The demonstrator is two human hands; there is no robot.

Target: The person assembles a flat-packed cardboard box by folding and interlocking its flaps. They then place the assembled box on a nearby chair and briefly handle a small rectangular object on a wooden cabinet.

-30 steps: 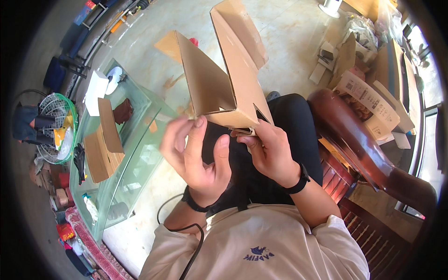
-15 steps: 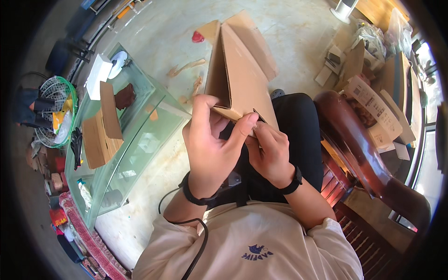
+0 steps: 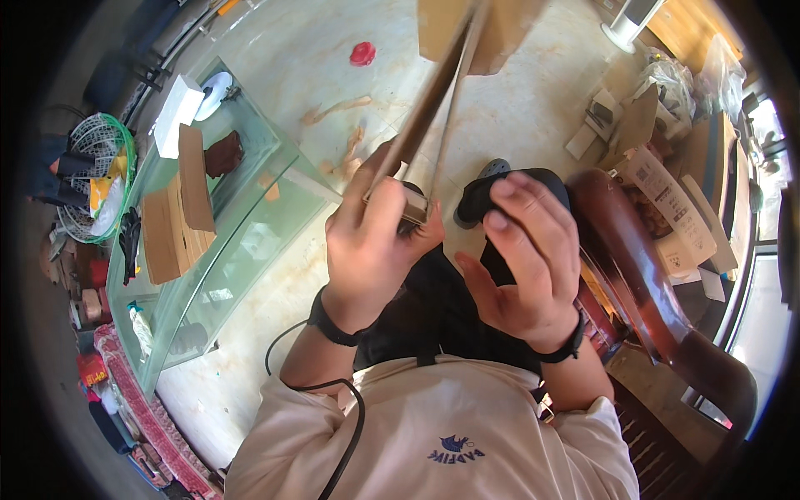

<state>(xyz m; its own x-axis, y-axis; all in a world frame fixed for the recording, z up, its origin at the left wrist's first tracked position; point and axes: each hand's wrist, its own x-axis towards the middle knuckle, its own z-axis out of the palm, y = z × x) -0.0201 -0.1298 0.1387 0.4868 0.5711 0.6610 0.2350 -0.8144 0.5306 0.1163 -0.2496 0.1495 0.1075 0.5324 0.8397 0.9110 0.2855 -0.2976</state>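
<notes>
A brown cardboard box (image 3: 427, 104) stands up in front of me, turned so that its long panels show nearly edge-on, with wide flaps at the far end. My left hand (image 3: 371, 242) grips its near end, thumb on one side and fingers on the other. Off to the right of the box, my right hand (image 3: 529, 267) is raised over my lap with its fingers apart and nothing in it. Part of the box's far end runs out of the picture at the top.
Left of me is a glass tank (image 3: 267, 225) with a folded cardboard piece (image 3: 171, 237) and a white box (image 3: 177, 117) on it. Tape scraps (image 3: 337, 108) and a red lump (image 3: 362, 54) lie on the floor. A wooden armchair (image 3: 633, 250) and stacked cartons (image 3: 662, 204) are at right.
My right hand has let go of the box and moved right, its fingers spreading. The box has tipped from showing its broad panel to nearly edge-on, still in my left hand.
</notes>
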